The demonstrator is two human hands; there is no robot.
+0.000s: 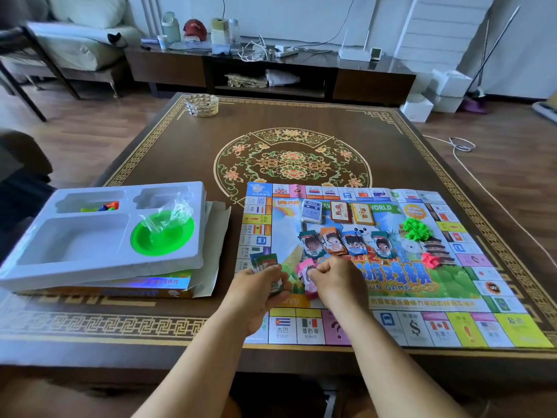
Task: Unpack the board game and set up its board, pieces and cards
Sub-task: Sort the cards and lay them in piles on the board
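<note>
The paper game board [452, 324] lies flat on the right half of the table. On it sit three card decks [337, 211], a row of play-money stacks [346, 244], a heap of green houses [417, 229] and some pink pieces [431, 260]. My left hand [265, 288] grips a green stack of play money [266, 262] over the board's left edge. My right hand [334, 280] is closed on a pink stack of play money [309, 280] just beside it.
A white plastic tray [99, 267] rests on the game box [150, 289] at the table's left; it holds coloured pawns [102, 206], a green bowl [162, 236] and a clear bag. A glass ashtray [201, 104] stands at the far edge. A TV cabinet [168, 67] is beyond.
</note>
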